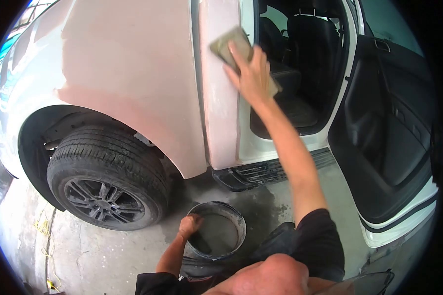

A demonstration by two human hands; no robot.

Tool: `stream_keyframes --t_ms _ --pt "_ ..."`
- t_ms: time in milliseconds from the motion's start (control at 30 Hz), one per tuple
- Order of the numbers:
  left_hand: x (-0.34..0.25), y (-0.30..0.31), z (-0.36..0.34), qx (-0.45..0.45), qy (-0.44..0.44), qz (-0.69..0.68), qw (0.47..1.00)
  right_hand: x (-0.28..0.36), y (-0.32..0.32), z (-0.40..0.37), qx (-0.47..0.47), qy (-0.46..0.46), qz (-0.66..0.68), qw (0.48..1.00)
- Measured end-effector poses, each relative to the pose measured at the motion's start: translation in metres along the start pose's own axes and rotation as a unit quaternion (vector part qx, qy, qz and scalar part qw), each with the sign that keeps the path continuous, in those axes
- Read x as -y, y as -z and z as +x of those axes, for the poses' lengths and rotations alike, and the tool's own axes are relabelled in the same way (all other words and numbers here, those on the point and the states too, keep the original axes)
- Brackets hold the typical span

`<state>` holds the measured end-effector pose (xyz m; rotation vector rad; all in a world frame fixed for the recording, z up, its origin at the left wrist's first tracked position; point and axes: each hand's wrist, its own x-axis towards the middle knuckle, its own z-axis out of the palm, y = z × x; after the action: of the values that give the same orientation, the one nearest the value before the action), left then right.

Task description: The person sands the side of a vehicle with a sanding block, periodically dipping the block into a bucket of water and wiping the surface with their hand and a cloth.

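Note:
My right hand (253, 78) is closed on a greenish-beige sanding block (233, 43). The block lies against the pale pinkish body panel (223, 113) beside the open rear doorway; its lower end shows past my wrist. Motion smears the block and fingers a little. Below, my left hand (191, 225) is at the left rim of a round dark bucket (243, 231) on the floor. Its fingers curl over into the bucket, which holds murky grey water (219, 233). A dark shape shows in the water below the hand, and what the fingers grip is hidden.
The truck's rear wheel (106, 199) stands left of the bucket, under a sanded pinkish fender (133, 54). A black side step (275, 169) juts out below the doorway. The open door (391, 123) fills the right side. A yellow cord (47, 253) lies on the wet-stained concrete floor.

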<state>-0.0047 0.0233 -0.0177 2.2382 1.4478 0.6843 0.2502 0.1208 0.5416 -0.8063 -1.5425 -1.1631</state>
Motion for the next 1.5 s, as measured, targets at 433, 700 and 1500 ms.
stream_keyframes --t_ms 433,700,1500 --pt "-0.016 0.008 -0.002 0.000 0.016 -0.025 1.000 0.029 0.000 -0.056 0.036 0.064 -0.019 0.997" --pt "-0.003 0.009 0.008 0.006 0.014 0.008 1.000 0.021 0.006 0.160 0.075 -0.085 0.034 0.993" --pt "0.010 -0.003 -0.003 0.024 -0.018 0.094 0.995 -0.002 0.017 -0.189 0.205 0.184 0.003 0.961"
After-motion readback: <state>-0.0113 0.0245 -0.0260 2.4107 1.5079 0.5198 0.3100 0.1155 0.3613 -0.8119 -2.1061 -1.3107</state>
